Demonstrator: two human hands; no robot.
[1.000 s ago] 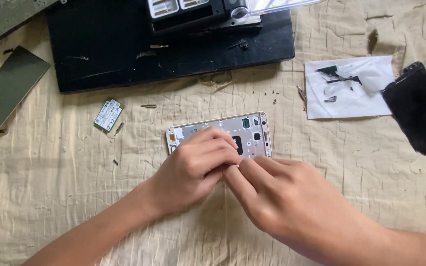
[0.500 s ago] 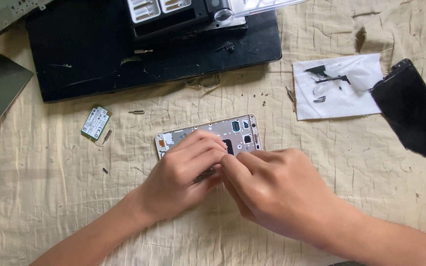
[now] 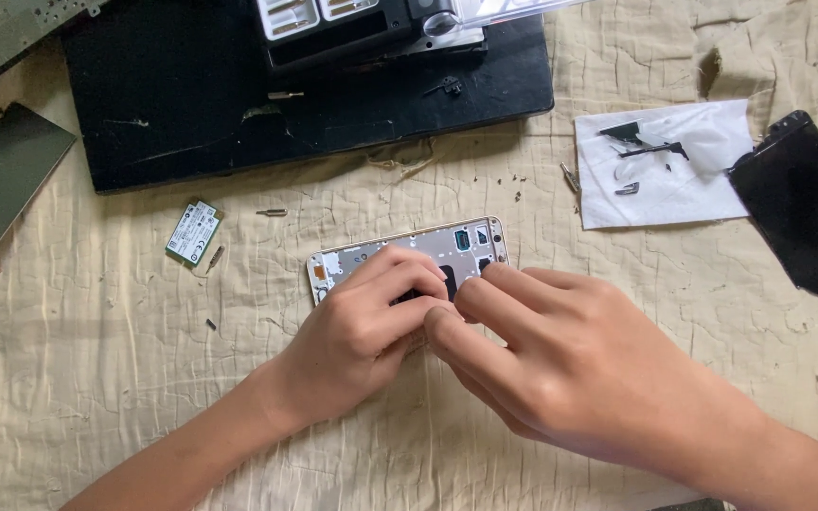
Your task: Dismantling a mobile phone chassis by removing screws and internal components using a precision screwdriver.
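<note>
Work surface is a wrinkled beige cloth (image 3: 97,378) that fills the frame. At centre I see the opened white-framed smartphone chassis (image 3: 400,254), lying flat with its long side left to right and its inner metal plate facing up. The left hand (image 3: 357,331) covers the chassis's lower middle, fingers curled and pressing down on it. The right hand (image 3: 560,364) comes in from lower right, its fingertips (image 3: 471,298) bunched against the left hand's over the plate; whether they pinch a small part I cannot tell. Upper centre: a flat black rectangular board (image 3: 191,104) with a black-and-white device (image 3: 362,24) on it. Left edge: a grey-green glass panel (image 3: 2,180). Left of the chassis: a small green circuit card (image 3: 193,233). Upper right: a white paper sheet (image 3: 665,180) holding small dark parts, and beside it a black phone screen (image 3: 807,208).
</note>
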